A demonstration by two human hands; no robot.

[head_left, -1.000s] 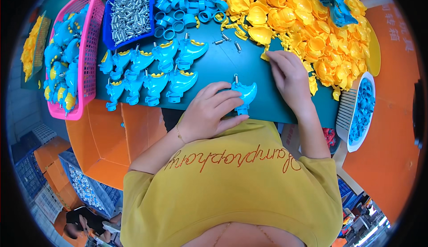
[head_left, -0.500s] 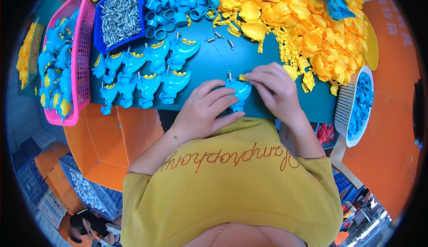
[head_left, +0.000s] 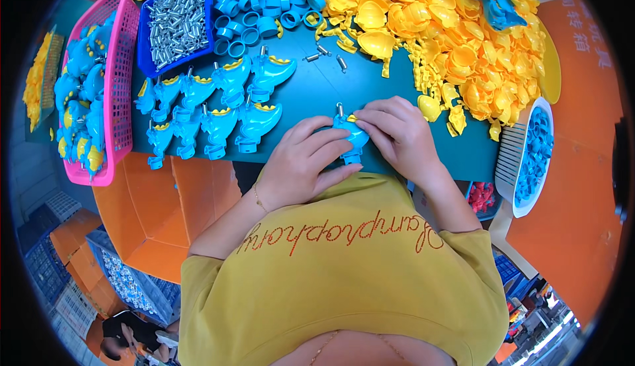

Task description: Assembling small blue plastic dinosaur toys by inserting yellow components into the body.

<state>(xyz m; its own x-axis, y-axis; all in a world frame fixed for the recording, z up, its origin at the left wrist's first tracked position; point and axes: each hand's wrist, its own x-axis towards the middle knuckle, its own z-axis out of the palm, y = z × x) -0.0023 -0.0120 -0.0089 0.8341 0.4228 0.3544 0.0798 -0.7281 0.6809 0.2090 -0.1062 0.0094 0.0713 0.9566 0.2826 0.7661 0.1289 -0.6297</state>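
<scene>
A blue plastic toy half-shell (head_left: 355, 142) lies at the table's near edge, with a metal spring (head_left: 340, 109) standing up from its top. My left hand (head_left: 309, 159) is closed on its left side, fingers over the shell and thumb below. Between the fingertips of my right hand (head_left: 401, 134) is a small yellow plastic strip (head_left: 352, 119), touching the shell's upper right edge. Two rows of similar blue half-shells (head_left: 259, 122) with yellow ridged strips and springs lie to the left.
A blue tray (head_left: 211, 32) of springs and a pink basket (head_left: 119, 95) of blue toy parts stand at left. Blue rings (head_left: 268, 27) and a heap of yellow shells (head_left: 476, 48) lie along the back. A white basket (head_left: 506, 148) of blue pieces is at right. Several loose springs (head_left: 341, 63) lie mid-table.
My right hand has moved slightly left, bringing the yellow strip from beside the shell onto its upper edge. My left hand keeps its hold.
</scene>
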